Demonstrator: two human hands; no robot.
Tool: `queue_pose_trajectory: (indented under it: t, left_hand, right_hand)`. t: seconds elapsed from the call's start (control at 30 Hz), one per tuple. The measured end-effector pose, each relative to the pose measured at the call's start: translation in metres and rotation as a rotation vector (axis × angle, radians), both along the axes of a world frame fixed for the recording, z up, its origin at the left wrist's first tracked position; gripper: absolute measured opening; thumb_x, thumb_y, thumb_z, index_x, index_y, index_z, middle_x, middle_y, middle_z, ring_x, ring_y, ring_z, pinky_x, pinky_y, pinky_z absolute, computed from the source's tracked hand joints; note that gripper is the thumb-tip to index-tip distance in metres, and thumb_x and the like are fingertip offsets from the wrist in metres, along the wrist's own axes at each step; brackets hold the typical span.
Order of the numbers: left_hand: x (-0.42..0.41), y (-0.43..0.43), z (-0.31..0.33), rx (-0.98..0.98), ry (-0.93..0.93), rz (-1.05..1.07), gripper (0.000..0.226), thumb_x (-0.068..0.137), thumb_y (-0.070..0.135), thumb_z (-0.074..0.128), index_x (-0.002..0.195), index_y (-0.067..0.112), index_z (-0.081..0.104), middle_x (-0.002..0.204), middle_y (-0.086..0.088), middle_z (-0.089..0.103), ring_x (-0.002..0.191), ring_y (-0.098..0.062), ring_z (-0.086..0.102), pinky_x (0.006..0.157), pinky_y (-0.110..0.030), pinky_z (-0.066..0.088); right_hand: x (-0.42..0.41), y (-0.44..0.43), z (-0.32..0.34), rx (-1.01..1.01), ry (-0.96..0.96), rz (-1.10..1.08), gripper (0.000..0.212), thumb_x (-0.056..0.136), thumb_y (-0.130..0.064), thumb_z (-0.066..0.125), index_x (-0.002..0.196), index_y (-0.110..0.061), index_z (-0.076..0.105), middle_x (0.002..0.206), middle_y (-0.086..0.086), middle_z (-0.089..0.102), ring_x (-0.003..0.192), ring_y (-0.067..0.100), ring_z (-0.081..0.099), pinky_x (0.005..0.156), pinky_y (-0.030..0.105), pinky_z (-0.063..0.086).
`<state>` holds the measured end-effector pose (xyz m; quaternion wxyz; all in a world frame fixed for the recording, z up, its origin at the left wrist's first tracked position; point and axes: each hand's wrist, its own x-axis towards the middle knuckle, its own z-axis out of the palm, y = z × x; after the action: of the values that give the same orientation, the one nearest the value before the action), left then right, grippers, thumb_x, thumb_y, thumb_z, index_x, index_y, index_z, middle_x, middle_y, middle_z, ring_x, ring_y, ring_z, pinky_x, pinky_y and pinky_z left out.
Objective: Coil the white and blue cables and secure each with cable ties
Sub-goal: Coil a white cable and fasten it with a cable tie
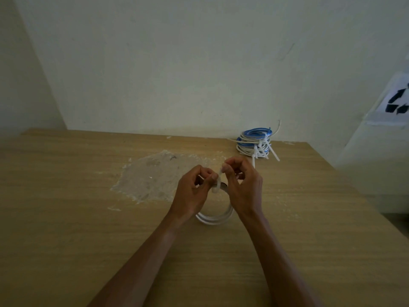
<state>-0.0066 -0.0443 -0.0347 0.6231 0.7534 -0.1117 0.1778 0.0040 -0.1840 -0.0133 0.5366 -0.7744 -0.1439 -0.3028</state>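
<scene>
On the light wooden table [66,218], right of a scraped pale patch [155,176], the person's left hand [194,189] has its fingers curled, seemingly pinching the looped end of a white plastic cable tie [218,182] where it wraps the far side of a small coil of white cable [215,218] lying flat between the wrists. The right hand [243,189] pinches the tie's tail between thumb and forefinger, other fingers curled. To do this well, the left should brace the head while the right draws the tail straight through until snug, strands kept together. A stack of tied white and blue coils [254,142] lies at the back right
</scene>
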Motion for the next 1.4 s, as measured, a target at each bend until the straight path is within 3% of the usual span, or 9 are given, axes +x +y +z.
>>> queue_pose_trajectory:
  t: [0.2, 0.47, 0.6, 0.67, 0.8, 0.93, 1.13, 1.27, 1.4]
  left_hand:
    - [-0.002, 0.003, 0.005, -0.084, 0.09, -0.111, 0.016, 0.095, 0.013, 0.068, 0.086, 0.0, 0.064, 0.091, -0.01, 0.075, 0.091, -0.026, 0.074, 0.091, -0.053, 0.057]
    - [-0.004, 0.004, 0.012, 0.018, 0.193, -0.249, 0.017, 0.094, 0.012, 0.068, 0.077, 0.014, 0.065, 0.09, -0.009, 0.075, 0.09, -0.028, 0.073, 0.091, -0.052, 0.057]
    - [-0.01, 0.004, 0.017, -0.024, 0.209, -0.232, 0.017, 0.096, 0.007, 0.064, 0.079, 0.007, 0.06, 0.087, -0.013, 0.071, 0.06, 0.001, 0.064, 0.059, -0.013, 0.049]
    - [-0.011, 0.002, 0.018, -0.063, 0.218, -0.22, 0.015, 0.096, 0.006, 0.063, 0.082, 0.003, 0.059, 0.081, -0.011, 0.068, 0.049, 0.005, 0.057, 0.051, -0.008, 0.042]
    - [-0.011, 0.004, 0.016, -0.078, 0.225, -0.221, 0.022, 0.095, 0.016, 0.067, 0.086, -0.004, 0.064, 0.088, -0.018, 0.074, 0.045, 0.002, 0.052, 0.046, -0.013, 0.038]
    - [-0.015, 0.003, 0.021, -0.095, 0.222, -0.287, 0.011, 0.096, 0.003, 0.062, 0.086, -0.002, 0.061, 0.098, -0.03, 0.071, 0.051, 0.005, 0.059, 0.052, -0.007, 0.043]
    - [-0.013, 0.006, 0.027, -0.072, 0.216, -0.319, 0.013, 0.097, 0.003, 0.06, 0.085, -0.001, 0.06, 0.1, -0.031, 0.069, 0.049, 0.006, 0.057, 0.051, -0.008, 0.042]
    - [-0.005, 0.008, 0.018, -0.047, 0.241, -0.302, 0.021, 0.098, 0.018, 0.064, 0.079, 0.009, 0.06, 0.09, -0.028, 0.068, 0.046, -0.004, 0.042, 0.047, -0.021, 0.036]
    - [-0.003, 0.012, 0.016, -0.23, 0.36, -0.372, 0.018, 0.093, 0.023, 0.068, 0.106, 0.012, 0.069, 0.079, -0.016, 0.051, 0.055, -0.011, 0.037, 0.047, -0.023, 0.027]
  right_hand:
    - [0.001, -0.002, 0.002, -0.005, 0.054, 0.023, 0.008, 0.09, -0.009, 0.07, 0.09, -0.017, 0.068, 0.081, -0.01, 0.068, 0.074, 0.006, 0.061, 0.066, 0.013, 0.042]
    - [0.011, -0.009, 0.01, 0.269, 0.115, -0.073, 0.004, 0.094, -0.013, 0.068, 0.096, -0.01, 0.068, 0.08, 0.001, 0.072, 0.063, 0.016, 0.067, 0.058, 0.035, 0.056]
    - [0.008, -0.006, 0.015, 0.247, 0.137, -0.029, 0.008, 0.096, -0.012, 0.066, 0.1, -0.005, 0.064, 0.081, 0.006, 0.069, 0.051, 0.018, 0.065, 0.049, 0.027, 0.053]
    - [0.005, -0.005, 0.016, 0.216, 0.131, -0.037, 0.009, 0.096, -0.013, 0.066, 0.1, -0.005, 0.063, 0.084, 0.003, 0.068, 0.049, 0.02, 0.066, 0.047, 0.031, 0.055]
    - [0.001, -0.002, 0.02, 0.195, 0.131, -0.005, 0.005, 0.097, -0.01, 0.064, 0.099, -0.007, 0.061, 0.089, 0.006, 0.067, 0.048, 0.02, 0.068, 0.046, 0.031, 0.055]
    - [0.001, -0.001, 0.023, 0.151, 0.105, 0.002, 0.002, 0.097, -0.008, 0.063, 0.096, -0.01, 0.063, 0.085, 0.005, 0.067, 0.049, 0.02, 0.066, 0.047, 0.035, 0.056]
    - [0.019, -0.003, 0.022, 0.26, 0.146, -0.06, 0.008, 0.095, -0.008, 0.064, 0.091, -0.014, 0.065, 0.079, 0.009, 0.069, 0.06, 0.014, 0.066, 0.05, 0.024, 0.054]
    - [0.026, 0.002, 0.018, 0.347, 0.16, -0.076, 0.016, 0.095, -0.007, 0.065, 0.085, -0.019, 0.064, 0.078, 0.008, 0.071, 0.067, 0.016, 0.068, 0.057, 0.027, 0.057]
    - [0.028, 0.004, 0.021, 0.335, 0.156, -0.033, 0.015, 0.095, -0.008, 0.065, 0.086, -0.02, 0.065, 0.077, 0.007, 0.071, 0.065, 0.015, 0.068, 0.058, 0.029, 0.059]
